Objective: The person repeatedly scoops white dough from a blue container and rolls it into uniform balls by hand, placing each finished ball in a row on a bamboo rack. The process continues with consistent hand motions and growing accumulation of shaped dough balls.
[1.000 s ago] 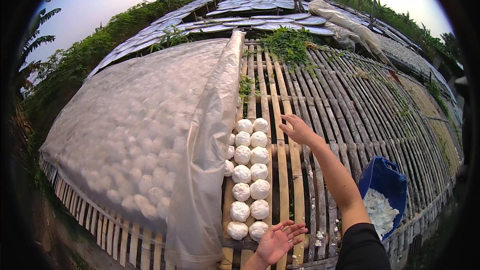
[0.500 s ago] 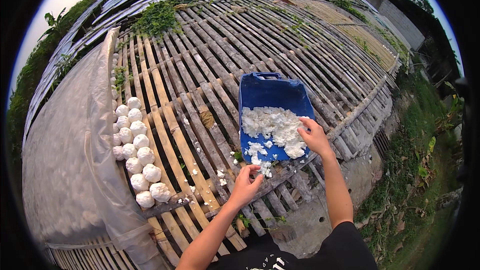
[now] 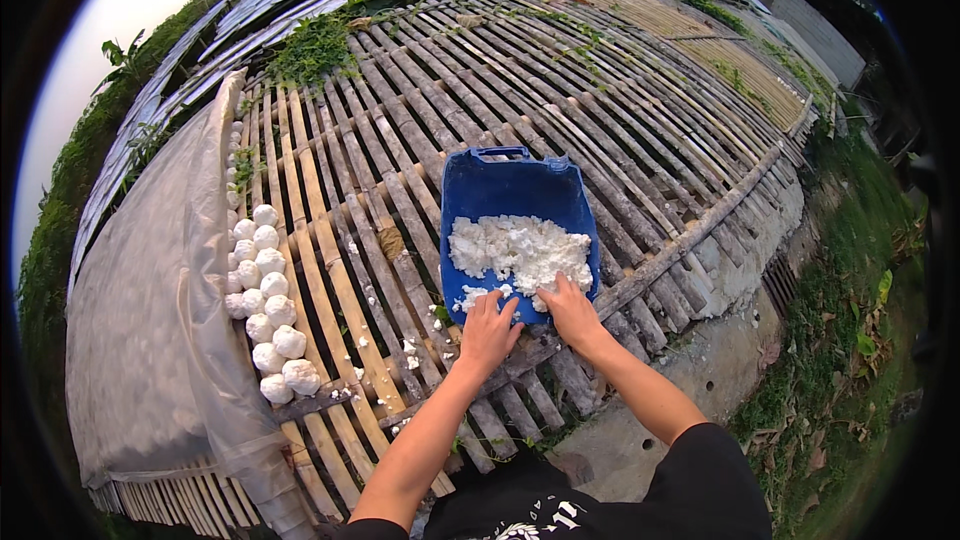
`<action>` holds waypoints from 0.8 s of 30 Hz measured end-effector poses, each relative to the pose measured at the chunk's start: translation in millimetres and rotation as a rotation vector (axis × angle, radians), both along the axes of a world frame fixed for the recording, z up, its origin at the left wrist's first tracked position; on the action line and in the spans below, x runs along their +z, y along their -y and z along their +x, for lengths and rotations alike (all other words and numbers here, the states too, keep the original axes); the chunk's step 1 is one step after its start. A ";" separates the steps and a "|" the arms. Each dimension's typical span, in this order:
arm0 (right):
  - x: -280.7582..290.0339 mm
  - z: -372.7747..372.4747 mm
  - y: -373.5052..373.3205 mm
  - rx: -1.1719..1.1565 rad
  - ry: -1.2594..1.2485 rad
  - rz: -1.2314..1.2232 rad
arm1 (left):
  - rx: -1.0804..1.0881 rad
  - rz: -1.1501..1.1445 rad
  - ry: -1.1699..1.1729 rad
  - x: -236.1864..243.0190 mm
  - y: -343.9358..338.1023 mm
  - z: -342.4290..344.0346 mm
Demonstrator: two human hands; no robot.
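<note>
A blue plastic tub [image 3: 520, 180], scoop-shaped with a handle slot at its far edge, holds a heap of white crumbly mass [image 3: 515, 245]. My right hand [image 3: 572, 322] reaches into the near right part, its fingers curled into the crumbs. At the tub's near edge is my left hand [image 3: 488, 332], fingers apart and bent over loose crumbs, thumb toward the right hand. The fingertips of both are partly buried or hidden. To the left, white balls [image 3: 280, 311] sit in rows on the bamboo slats.
The tub stands on a wide bamboo slat rack [image 3: 400, 140] with gaps between the slats. White crumbs [image 3: 410, 347] lie scattered left of the tub. Translucent plastic sheeting [image 3: 200, 270] covers the rack's left side. Green vines [image 3: 315, 48] grow through its far end; grass and concrete border the right.
My right hand has moved left and nearer, from the heap's right side into its near part. My left hand has moved up onto the crumbs at the near edge. The hands are closer together.
</note>
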State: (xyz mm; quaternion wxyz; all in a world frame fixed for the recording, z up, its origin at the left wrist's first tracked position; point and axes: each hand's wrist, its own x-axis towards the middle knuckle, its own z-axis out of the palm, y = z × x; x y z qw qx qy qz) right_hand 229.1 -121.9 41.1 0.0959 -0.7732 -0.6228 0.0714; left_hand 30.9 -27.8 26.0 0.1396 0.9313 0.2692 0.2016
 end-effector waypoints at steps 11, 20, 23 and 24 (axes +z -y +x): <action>43.5 64.2 -108.8 -0.250 -0.550 0.093 | 0.138 0.023 -0.052 -9.9 16.7 40.9; -22.0 15.4 -141.7 0.068 0.109 0.157 | 0.243 0.057 -0.106 -18.2 -6.1 20.7; -35.1 -7.6 -138.8 -0.004 0.189 0.098 | 0.222 0.133 -0.053 -25.5 -4.3 16.6; -36.1 -9.4 -135.0 0.028 0.177 0.055 | 0.207 0.165 -0.032 -27.9 -2.0 15.7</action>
